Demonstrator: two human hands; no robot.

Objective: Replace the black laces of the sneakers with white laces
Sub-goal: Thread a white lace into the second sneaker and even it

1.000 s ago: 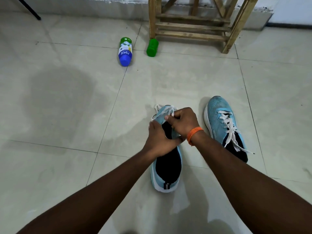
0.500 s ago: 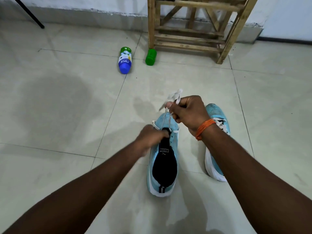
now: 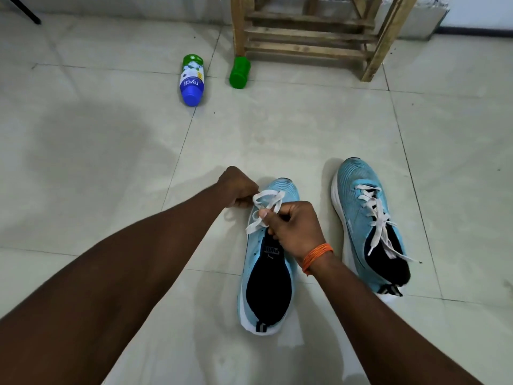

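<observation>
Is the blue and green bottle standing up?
No, the blue and green bottle lies on its side on the floor tiles.

the right hand [image 3: 294,232] covers the tongue of the near sneaker [image 3: 266,290] and part of the white lace [image 3: 268,196], whose end vanishes inside the left hand [image 3: 238,187]. the top edge cuts off the wooden stand [image 3: 305,48].

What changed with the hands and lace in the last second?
The right hand, pinching the white lace, came down from above the toe to the tongue. The left hand moved off the tongue to grip the lace beside the toe. The laced sneaker and blue-capped bottle stayed put.
</observation>
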